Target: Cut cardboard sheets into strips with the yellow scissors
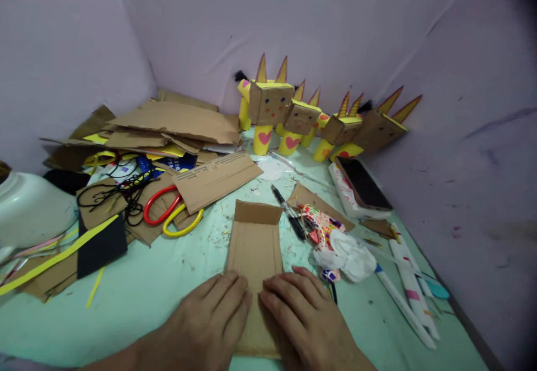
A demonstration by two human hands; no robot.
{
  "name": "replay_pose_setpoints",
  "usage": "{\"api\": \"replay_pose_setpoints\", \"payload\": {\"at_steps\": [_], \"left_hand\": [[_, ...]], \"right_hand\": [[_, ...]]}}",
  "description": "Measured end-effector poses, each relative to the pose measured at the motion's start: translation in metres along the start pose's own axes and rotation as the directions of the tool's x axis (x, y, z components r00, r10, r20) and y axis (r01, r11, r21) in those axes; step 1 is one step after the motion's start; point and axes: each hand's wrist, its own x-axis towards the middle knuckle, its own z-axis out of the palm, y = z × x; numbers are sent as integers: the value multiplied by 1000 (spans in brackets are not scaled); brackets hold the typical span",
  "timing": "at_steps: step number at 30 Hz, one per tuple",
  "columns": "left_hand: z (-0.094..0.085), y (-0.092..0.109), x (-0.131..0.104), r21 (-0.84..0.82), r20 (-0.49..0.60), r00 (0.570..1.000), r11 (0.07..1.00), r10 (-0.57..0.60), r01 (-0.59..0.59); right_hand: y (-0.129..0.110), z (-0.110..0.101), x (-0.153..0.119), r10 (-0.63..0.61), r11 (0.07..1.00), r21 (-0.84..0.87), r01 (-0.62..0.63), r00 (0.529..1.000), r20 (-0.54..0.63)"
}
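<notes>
A strip of brown corrugated cardboard [255, 242] lies flat on the mint-green table [159, 287], its far end folded up. My left hand [210, 320] and my right hand [304, 318] press palm-down on its near end, side by side, fingers together and flat. Neither hand grips anything. A black pen [287, 211] lies just right of the strip.
Red and yellow scissors [172, 211] and a pile of cardboard sheets [176, 125] lie at left. Several cardboard animal figures [302, 119] stand at the back. A phone [363, 183], crumpled tissue [348, 253] and paper rolls [409, 287] sit at right. Walls close in behind.
</notes>
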Motion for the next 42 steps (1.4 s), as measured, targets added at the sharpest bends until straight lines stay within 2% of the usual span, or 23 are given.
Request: {"api": "replay_pose_setpoints", "payload": {"at_steps": [2,4,9,10,12,14,16,19,22,24,25,27,29,30,31,32,34,36,38,42], "left_hand": [[-1,-1,3,-11,-24,1000,1000,-1,1],[-1,0,5,-23,-39,999,1000,-17,16],[-4,3,9,5,-46,998,999,-33,33],[-5,3,11,20,0,1000,999,-27,27],[-8,2,15,25,157,987,999,-25,21],[-10,1,19,-5,299,954,999,-38,41],[-13,-1,23,-51,382,924,997,-28,52],[-20,-6,29,-104,449,893,990,-42,99],[-26,-13,33,-207,440,895,963,-65,172],[-25,-19,34,-297,442,889,917,-116,267],[-22,-23,34,-341,456,877,880,-154,332],[-14,-30,35,-390,521,816,781,-249,487],[-6,-36,37,-367,614,716,683,-331,631],[-3,-38,38,-335,654,664,648,-363,684],[-2,-40,39,-310,675,630,627,-384,715],[-2,-40,40,-293,690,607,615,-394,732],[-5,-41,42,-282,705,588,603,-397,746],[-10,-40,42,-284,705,583,594,-403,753],[-13,-39,40,-314,696,597,578,-400,753],[-12,-38,36,-400,638,679,598,-362,695]], "right_hand": [[-2,2,1,14,999,35,-14,1000,-19],[-3,2,3,15,997,73,-16,1000,12],[0,1,10,-84,993,90,79,995,55],[1,1,11,-80,993,92,76,996,48],[2,1,10,-44,995,94,39,998,50],[2,1,9,-7,997,83,2,998,60],[2,2,9,22,997,71,-27,996,83],[3,1,11,28,996,81,-38,992,119],[8,-2,14,30,985,165,-59,985,170],[14,-5,19,76,953,268,-139,970,231],[17,-6,23,122,922,326,-210,955,270],[23,-6,30,272,821,396,-412,891,362],[27,-4,36,426,704,388,-595,791,440],[28,-2,38,470,662,385,-644,756,456],[29,-1,40,496,634,387,-669,736,461],[29,0,40,500,621,405,-671,737,454],[28,0,38,497,601,454,-658,752,432],[26,-1,35,497,590,477,-652,758,422],[23,-3,31,494,596,480,-644,765,413],[14,-3,19,493,663,455,-594,805,332]]}}
